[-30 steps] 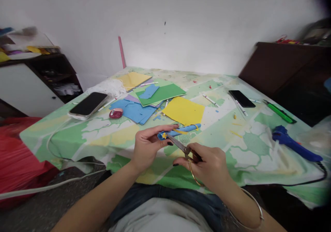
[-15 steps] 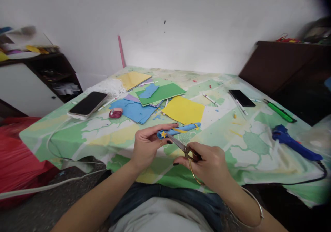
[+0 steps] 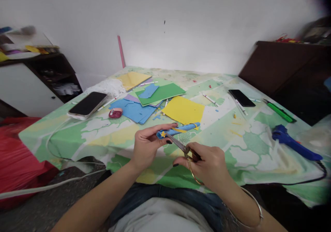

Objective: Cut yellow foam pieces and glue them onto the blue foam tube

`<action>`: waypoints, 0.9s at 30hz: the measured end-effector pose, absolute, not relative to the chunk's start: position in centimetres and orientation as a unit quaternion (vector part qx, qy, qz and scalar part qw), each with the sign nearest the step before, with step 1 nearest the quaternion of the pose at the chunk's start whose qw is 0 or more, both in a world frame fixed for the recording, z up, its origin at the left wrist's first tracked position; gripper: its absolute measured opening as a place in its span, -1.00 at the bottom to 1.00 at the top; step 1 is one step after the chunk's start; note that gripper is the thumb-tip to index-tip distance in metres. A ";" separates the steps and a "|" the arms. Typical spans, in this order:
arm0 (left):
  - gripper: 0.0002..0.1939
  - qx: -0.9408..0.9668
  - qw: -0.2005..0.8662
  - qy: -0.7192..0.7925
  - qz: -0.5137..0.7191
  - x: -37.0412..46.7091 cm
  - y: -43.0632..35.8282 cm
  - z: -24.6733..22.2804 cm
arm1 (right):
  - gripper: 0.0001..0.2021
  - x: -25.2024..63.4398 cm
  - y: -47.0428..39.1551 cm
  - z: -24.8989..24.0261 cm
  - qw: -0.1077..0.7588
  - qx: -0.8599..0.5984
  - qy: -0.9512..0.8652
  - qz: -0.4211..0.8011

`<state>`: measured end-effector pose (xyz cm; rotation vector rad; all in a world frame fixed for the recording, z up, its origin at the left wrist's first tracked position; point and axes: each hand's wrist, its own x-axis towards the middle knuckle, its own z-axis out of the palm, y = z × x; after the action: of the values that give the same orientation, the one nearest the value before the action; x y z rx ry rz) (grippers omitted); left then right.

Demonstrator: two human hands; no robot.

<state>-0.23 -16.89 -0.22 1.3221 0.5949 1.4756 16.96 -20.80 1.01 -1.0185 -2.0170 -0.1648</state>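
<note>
My right hand (image 3: 210,163) is closest to me, fingers and thumb curled around the handles of the scissors (image 3: 177,143), whose tips reach forward and to the left. Just beyond, my left hand (image 3: 146,145) pinches the blue roll (image 3: 190,126) between thumb and fingers near its left end, so the roll is held up in front of me, above the cloth (image 3: 160,152), its far end pointing right. The yellow flower (image 3: 163,134) sits at that pinched end, and the scissor tips come right up to it; I can't tell whether they touch it or how far the blades are parted. A yellow strip (image 3: 181,131) runs slantwise along the roll.

I'd judge this to be fine work with the points, so small, slow moves serve best: wrist steady, roll firmly pinched but not squashed, since it looks hollow and could crease. My left thumb lies close to the blades, so I should angle the tips away from it and away from the strip, which a careless nip might catch.

Off to the right lies the glue gun (image 3: 294,145); beyond the roll, the yellow sheet (image 3: 184,109).
</note>
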 end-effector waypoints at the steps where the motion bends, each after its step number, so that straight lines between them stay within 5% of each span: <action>1: -0.73 0.548 0.511 0.247 0.615 -0.2 -16.9 -0.2 | -0.56 16.9 -20.8 1.0 0.425 -0.407 -0.806 -0.067; 27: -0.74 0.548 0.521 0.244 0.607 -0.2 -16.8 -0.5 | -0.56 17.1 -20.7 0.7 0.425 -0.421 -0.799 -0.070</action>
<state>-0.18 -16.85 -0.46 1.3128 0.5850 1.4556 17.12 -20.69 0.74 -1.0524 -1.9972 -0.1757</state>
